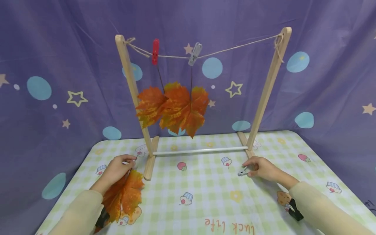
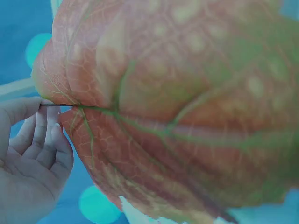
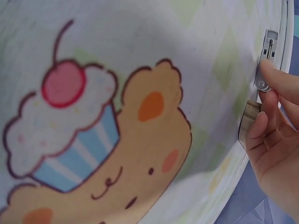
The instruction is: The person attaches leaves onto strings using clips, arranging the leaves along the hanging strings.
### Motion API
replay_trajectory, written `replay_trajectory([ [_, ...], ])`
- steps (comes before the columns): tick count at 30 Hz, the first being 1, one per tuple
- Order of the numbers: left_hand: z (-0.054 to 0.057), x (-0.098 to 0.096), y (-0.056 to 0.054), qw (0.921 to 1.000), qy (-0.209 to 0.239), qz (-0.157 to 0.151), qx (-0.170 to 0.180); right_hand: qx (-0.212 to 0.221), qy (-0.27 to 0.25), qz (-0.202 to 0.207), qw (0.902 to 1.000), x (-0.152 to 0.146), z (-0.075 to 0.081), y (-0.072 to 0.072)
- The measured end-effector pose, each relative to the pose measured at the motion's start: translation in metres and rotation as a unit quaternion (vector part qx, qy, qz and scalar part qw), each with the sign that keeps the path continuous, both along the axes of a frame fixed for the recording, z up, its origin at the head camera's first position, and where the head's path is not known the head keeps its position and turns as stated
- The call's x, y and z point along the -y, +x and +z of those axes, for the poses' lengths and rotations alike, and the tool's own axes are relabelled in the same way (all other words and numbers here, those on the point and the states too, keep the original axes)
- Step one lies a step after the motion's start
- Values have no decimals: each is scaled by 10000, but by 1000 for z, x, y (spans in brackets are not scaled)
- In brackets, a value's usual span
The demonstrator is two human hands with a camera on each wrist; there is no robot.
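At the left of the head view my left hand (image 1: 118,168) pinches the thin dark stem of an orange maple leaf (image 1: 129,192). The leaf's veined surface (image 2: 154,116) fills most of the left wrist view. Over on the right, my right hand (image 1: 262,168) holds a grey clothespin (image 1: 243,171) between thumb and fingers, low over the table; the right wrist view shows this clothespin (image 3: 269,49) beyond the thumb. Above, a red clothespin (image 1: 155,52) and another grey clothespin (image 1: 195,54) grip stems of orange leaves (image 1: 176,107) hanging from a twine line (image 1: 235,48).
A wooden frame's left post (image 1: 132,88) and right post (image 1: 268,88) hold up the twine. A white rod (image 1: 199,151) joins their wooden feet near the back of the table. A checked cloth (image 1: 205,182) covers the table; a purple curtain (image 1: 235,19) hangs behind.
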State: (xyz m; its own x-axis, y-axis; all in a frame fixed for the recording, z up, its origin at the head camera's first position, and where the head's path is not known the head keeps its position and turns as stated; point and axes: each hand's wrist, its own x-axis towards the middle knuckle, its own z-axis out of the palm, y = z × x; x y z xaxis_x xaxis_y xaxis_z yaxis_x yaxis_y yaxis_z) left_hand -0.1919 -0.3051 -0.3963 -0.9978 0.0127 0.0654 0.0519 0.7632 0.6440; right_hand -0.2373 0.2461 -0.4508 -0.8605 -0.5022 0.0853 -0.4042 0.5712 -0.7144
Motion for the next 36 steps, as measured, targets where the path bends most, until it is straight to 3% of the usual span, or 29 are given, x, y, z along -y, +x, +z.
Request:
replay_trajectory([
  [5, 16, -9, 10, 9998, 154, 144, 19, -91, 88, 76, 9999, 0, 4, 1],
  [10, 27, -19, 21, 9992, 391, 26, 40, -116, 116, 45, 9999, 0, 4, 4],
  [19, 45, -36, 39, 9993, 361, 15, -17, -245, 99, 61, 9996, 4, -1, 3],
  [28, 70, -66, 43, 9969, 507, -260, -547, -381, 84, -119, 9992, 5, 2, 4],
  [36, 78, -91, 42, 9930, 723, -360, -868, -161, 239, -296, 9991, 7, 4, 5],
])
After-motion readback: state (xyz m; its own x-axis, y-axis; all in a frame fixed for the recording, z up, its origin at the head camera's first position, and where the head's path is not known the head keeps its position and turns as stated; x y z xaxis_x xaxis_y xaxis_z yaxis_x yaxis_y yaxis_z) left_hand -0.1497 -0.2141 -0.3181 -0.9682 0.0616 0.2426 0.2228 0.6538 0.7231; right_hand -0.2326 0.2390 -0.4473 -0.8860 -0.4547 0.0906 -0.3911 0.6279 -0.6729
